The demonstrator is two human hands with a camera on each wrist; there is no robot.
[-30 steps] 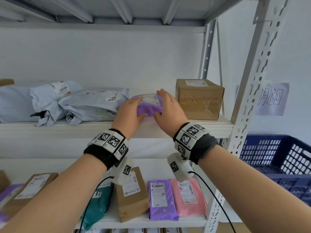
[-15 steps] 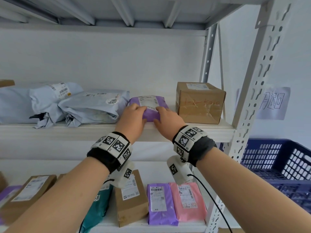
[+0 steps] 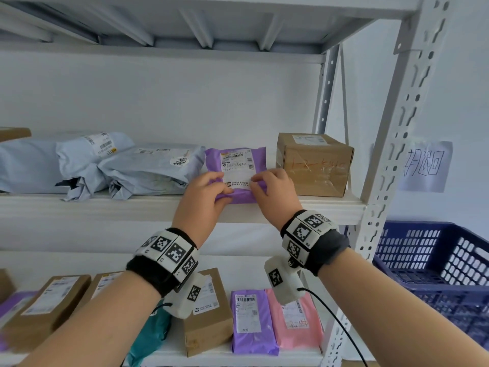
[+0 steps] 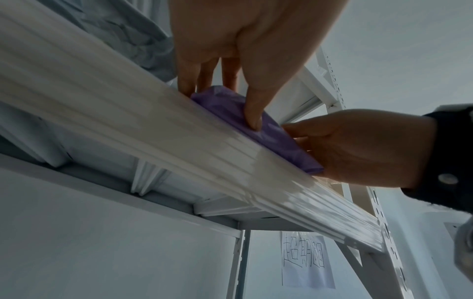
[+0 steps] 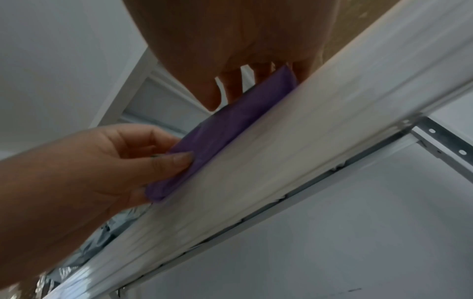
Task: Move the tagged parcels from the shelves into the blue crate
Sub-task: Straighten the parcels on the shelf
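Note:
A purple parcel (image 3: 238, 165) with a white label lies on the upper shelf (image 3: 105, 205), its near end at the shelf's front edge. My left hand (image 3: 205, 192) pinches its near left corner, thumb on the front face and fingers on top. My right hand (image 3: 272, 186) grips its near right corner the same way. From below, the left wrist view shows the purple parcel (image 4: 230, 107) under my left thumb. The right wrist view shows the purple parcel (image 5: 225, 125) along the shelf lip. The blue crate (image 3: 436, 263) stands low at the right, beyond the shelf post.
Grey mailer bags (image 3: 148, 168) lie left of the purple parcel and a taped brown box (image 3: 315, 162) sits right of it. The lower shelf holds brown boxes (image 3: 209, 311), a teal bag (image 3: 153, 329), a purple parcel (image 3: 251, 321) and a pink one (image 3: 296, 324). A white perforated post (image 3: 391, 160) stands at right.
Both hands slid back from the top of the purple parcel to its near corners and closed on it. The parcel has come forward toward the shelf edge.

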